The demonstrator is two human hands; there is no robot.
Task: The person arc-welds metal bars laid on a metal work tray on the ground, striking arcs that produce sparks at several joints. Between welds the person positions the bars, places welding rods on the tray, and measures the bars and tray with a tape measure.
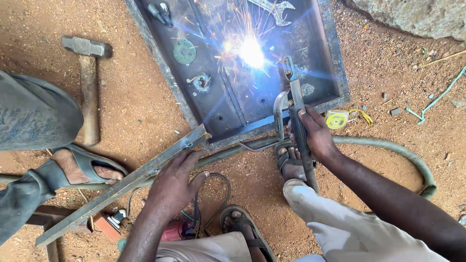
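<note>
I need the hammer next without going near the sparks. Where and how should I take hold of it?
Grip the hammer by its wooden handle, near the lower end, coming from the left across open dirt. It lies flat with the steel head pointing away, the handle running toward the sandalled foot. That side keeps clear of the frame and the arc.

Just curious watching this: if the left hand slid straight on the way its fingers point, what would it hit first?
The left hand already rests against the angle iron bar; past that, probably the metal frame, though depth is unclear.
</note>
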